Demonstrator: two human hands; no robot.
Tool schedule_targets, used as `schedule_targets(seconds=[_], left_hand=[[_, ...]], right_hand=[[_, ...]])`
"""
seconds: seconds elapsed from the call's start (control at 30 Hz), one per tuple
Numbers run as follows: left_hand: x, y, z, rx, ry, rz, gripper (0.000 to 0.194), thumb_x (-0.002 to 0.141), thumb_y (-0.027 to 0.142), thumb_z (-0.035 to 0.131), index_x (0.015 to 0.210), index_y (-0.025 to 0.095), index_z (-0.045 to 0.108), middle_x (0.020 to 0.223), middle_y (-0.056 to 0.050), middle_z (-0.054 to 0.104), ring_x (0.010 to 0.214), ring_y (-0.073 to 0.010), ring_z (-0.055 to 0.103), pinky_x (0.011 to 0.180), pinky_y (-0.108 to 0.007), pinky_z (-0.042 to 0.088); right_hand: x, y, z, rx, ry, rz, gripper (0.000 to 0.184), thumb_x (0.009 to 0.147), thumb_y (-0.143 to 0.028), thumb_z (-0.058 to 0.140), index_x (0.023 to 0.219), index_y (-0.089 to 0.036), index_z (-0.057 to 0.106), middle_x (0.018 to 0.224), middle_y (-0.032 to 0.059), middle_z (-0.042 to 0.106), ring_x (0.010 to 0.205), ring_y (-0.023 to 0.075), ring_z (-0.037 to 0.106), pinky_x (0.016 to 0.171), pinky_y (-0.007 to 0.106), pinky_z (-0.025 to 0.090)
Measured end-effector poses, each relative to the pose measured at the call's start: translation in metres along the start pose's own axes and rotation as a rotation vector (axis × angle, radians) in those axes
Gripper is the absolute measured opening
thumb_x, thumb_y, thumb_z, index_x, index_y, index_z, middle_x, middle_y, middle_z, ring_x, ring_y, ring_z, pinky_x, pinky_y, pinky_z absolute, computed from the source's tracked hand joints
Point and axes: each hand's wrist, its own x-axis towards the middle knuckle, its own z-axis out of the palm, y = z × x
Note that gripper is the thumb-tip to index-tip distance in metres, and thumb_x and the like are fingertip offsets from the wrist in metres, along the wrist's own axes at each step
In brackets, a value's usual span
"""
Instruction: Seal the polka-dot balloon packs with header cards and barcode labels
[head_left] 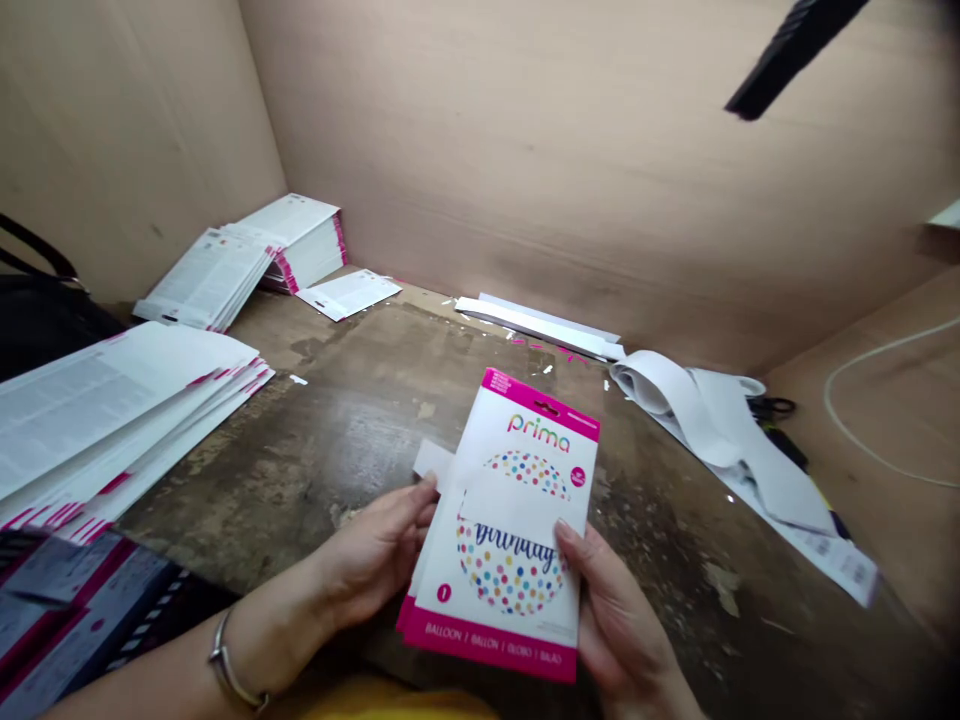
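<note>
My right hand (619,610) grips a few balloon packets (517,640), thumb on the front of the top one. They are white with pink bands, a "prima" logo and a dotted birthday balloon picture. A plain white strip (499,500) lies across the picture, hiding the wording above "birthday". At the packets' left edge, my left hand (382,545) pinches a small white slip of paper (433,460) between thumb and fingers. Its other fingers are partly hidden behind the packets, and I cannot tell whether they touch them.
Stacks of packets stand at the left front (127,400) and back left (292,225), with a single packet (352,293) beside them. White label strips (705,420) curl at the right, near black scissors (776,408). Wooden walls enclose the worn tabletop (322,430).
</note>
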Motion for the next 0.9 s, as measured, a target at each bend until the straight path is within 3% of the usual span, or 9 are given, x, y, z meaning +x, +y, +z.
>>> schedule_targets(seconds=[0.1, 0.23, 0.3, 0.4, 0.53, 0.67, 0.77, 0.83, 0.9], left_hand=[[0.005, -0.005, -0.001, 0.020, 0.159, 0.134, 0.032, 0.075, 0.031, 0.069, 0.098, 0.010, 0.059, 0.088, -0.014, 0.071, 0.079, -0.0243, 0.068, 0.078, -0.037, 0.052], [0.008, -0.006, -0.009, 0.228, 0.351, 0.247, 0.036, 0.072, 0.036, 0.070, 0.095, 0.010, 0.060, 0.082, -0.011, 0.071, 0.074, -0.0247, 0.067, 0.071, -0.036, 0.053], [0.006, -0.004, -0.013, 0.453, 0.397, 0.348, 0.033, 0.076, 0.038, 0.065, 0.094, 0.011, 0.063, 0.083, -0.009, 0.071, 0.077, -0.0241, 0.067, 0.072, -0.035, 0.053], [0.005, 0.002, -0.016, 0.986, 0.477, 0.582, 0.022, 0.084, 0.035, 0.055, 0.087, 0.017, 0.066, 0.083, -0.005, 0.069, 0.079, -0.0206, 0.064, 0.072, -0.032, 0.049], [0.014, 0.005, -0.012, 1.553, 0.397, 0.791, 0.018, 0.088, 0.020, 0.047, 0.087, 0.018, 0.065, 0.085, -0.004, 0.065, 0.080, -0.0180, 0.059, 0.073, -0.030, 0.046], [0.026, -0.002, -0.007, 1.930, 0.269, 0.770, 0.015, 0.085, 0.009, 0.047, 0.081, 0.015, 0.061, 0.083, -0.006, 0.062, 0.082, -0.0202, 0.057, 0.073, -0.031, 0.047], [0.029, -0.005, -0.005, 2.109, 0.221, 0.734, 0.014, 0.085, 0.008, 0.048, 0.078, 0.016, 0.058, 0.081, -0.006, 0.061, 0.078, -0.0206, 0.056, 0.070, -0.032, 0.048], [0.029, -0.005, -0.003, 2.175, 0.212, 0.712, 0.013, 0.084, 0.008, 0.049, 0.077, 0.016, 0.057, 0.080, -0.006, 0.061, 0.075, -0.0214, 0.056, 0.068, -0.033, 0.049], [0.028, -0.005, -0.002, 2.208, 0.210, 0.693, 0.012, 0.084, 0.008, 0.050, 0.077, 0.016, 0.057, 0.080, -0.006, 0.060, 0.075, -0.0224, 0.057, 0.066, -0.035, 0.049]], right_hand=[[0.003, 0.008, -0.002, 0.001, 0.035, 0.040, 0.058, 0.080, -0.023, 0.067, 0.132, -0.018, 0.041, 0.107, 0.0154, 0.068, 0.097, 0.0310, 0.064, 0.088, 0.053, 0.047], [0.010, 0.016, -0.004, -0.036, 0.090, 0.066, 0.059, 0.078, -0.022, 0.069, 0.130, -0.015, 0.042, 0.102, 0.0156, 0.069, 0.095, 0.0310, 0.065, 0.087, 0.053, 0.048], [0.013, 0.019, -0.004, -0.071, 0.090, 0.050, 0.055, 0.077, -0.024, 0.071, 0.125, -0.015, 0.047, 0.102, 0.0154, 0.069, 0.095, 0.0312, 0.065, 0.087, 0.053, 0.048], [0.017, 0.021, -0.003, -0.130, 0.085, 0.023, 0.047, 0.073, -0.026, 0.074, 0.114, -0.014, 0.055, 0.099, 0.0145, 0.070, 0.095, 0.0319, 0.065, 0.086, 0.052, 0.049], [0.021, 0.026, 0.000, -0.204, 0.085, 0.007, 0.042, 0.070, -0.030, 0.076, 0.105, -0.015, 0.058, 0.094, 0.0126, 0.072, 0.092, 0.0315, 0.066, 0.083, 0.050, 0.050], [0.021, 0.028, 0.002, -0.364, 0.093, -0.044, 0.047, 0.073, -0.037, 0.072, 0.110, -0.013, 0.054, 0.091, 0.0124, 0.072, 0.087, 0.0307, 0.067, 0.077, 0.046, 0.053], [0.014, 0.019, -0.002, -0.673, 0.064, -0.088, 0.048, 0.078, -0.045, 0.061, 0.113, -0.013, 0.053, 0.090, 0.0132, 0.071, 0.079, 0.0305, 0.068, 0.071, 0.046, 0.053], [0.005, 0.009, -0.005, -1.098, 0.173, -0.208, 0.046, 0.082, -0.048, 0.054, 0.111, -0.012, 0.055, 0.088, 0.0149, 0.070, 0.077, 0.0318, 0.067, 0.070, 0.049, 0.053], [-0.003, 0.002, -0.008, -1.576, 0.308, -0.430, 0.042, 0.086, -0.043, 0.047, 0.111, -0.011, 0.058, 0.102, 0.0187, 0.067, 0.092, 0.0339, 0.064, 0.080, 0.053, 0.050]])
